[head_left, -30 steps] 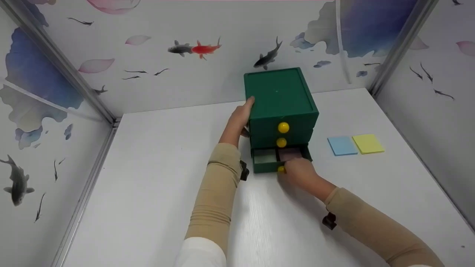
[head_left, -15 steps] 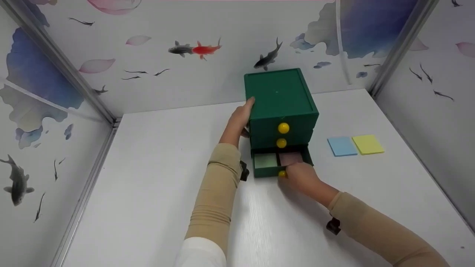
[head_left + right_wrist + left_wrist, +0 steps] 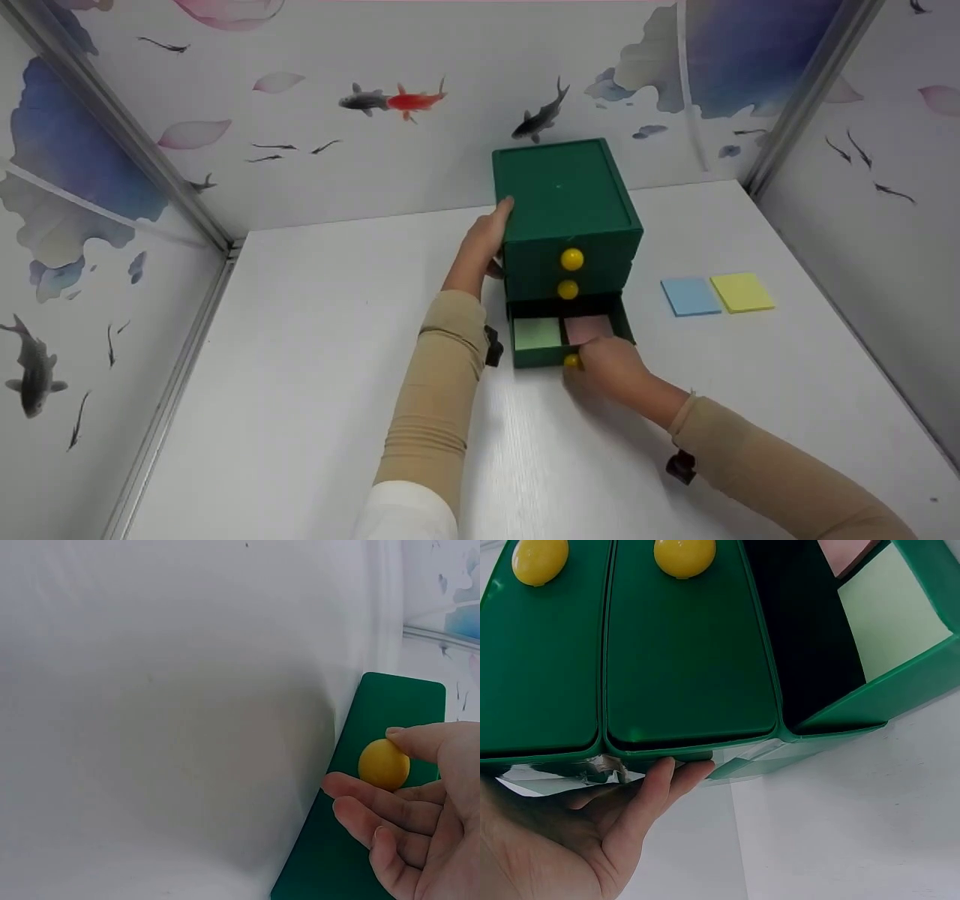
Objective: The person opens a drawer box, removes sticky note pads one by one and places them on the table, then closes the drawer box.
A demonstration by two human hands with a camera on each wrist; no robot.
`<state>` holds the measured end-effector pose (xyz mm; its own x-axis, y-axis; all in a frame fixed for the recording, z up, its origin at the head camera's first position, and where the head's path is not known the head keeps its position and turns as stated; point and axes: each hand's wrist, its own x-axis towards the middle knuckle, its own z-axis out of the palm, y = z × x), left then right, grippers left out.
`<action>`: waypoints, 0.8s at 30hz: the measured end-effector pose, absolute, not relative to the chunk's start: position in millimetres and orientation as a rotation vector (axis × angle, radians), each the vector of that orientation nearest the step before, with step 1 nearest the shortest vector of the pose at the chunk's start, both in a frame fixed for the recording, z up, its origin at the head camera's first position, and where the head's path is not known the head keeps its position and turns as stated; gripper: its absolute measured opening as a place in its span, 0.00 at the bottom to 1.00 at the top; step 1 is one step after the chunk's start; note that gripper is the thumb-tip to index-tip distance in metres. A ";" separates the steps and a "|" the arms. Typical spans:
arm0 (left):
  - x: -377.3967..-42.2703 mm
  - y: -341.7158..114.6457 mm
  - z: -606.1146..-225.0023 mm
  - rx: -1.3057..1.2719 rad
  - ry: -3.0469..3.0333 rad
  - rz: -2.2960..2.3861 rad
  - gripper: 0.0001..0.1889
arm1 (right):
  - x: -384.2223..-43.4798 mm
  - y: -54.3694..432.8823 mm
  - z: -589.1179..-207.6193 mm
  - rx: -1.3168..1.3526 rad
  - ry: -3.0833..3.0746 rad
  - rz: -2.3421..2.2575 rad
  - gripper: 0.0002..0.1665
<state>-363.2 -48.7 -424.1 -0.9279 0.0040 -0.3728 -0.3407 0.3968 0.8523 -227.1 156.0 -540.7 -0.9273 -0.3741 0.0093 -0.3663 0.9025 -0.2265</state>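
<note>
A green drawer cabinet (image 3: 562, 187) with three stacked drawers and round yellow knobs stands on the white table. Its bottom drawer (image 3: 536, 357) is pulled out, showing a pale green sticky-note pad (image 3: 537, 333) and a pink pad (image 3: 587, 328) in two compartments. My right hand (image 3: 611, 367) pinches the bottom drawer's yellow knob (image 3: 384, 764) between thumb and fingers. Against the cabinet's left side rests my left hand (image 3: 486, 238), its extended fingers (image 3: 649, 799) pressed to the wall near clear tape, as the left wrist view shows.
To the cabinet's right lie a blue sticky-note pad (image 3: 690, 297) and a yellow pad (image 3: 742, 292), side by side on the table (image 3: 315, 360). White printed panels (image 3: 300, 172) with fish and petals border the back and sides.
The bottom drawer has slid further out toward me, with my right hand moving back on its knob. More of the green and pink pads shows. My left hand has stayed in place.
</note>
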 end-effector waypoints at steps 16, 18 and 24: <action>-363.5 -48.8 -422.1 -0.314 2.342 1.524 0.44 | -214.2 157.5 -537.7 -0.616 3.007 -0.280 0.21; -363.4 -48.6 -422.1 -0.315 2.342 1.522 0.44 | -212.2 158.3 -536.5 -0.627 3.010 -0.280 0.21; -362.1 -47.8 -422.2 -0.309 2.334 1.537 0.43 | -205.9 159.1 -534.0 -0.614 2.973 -0.214 0.21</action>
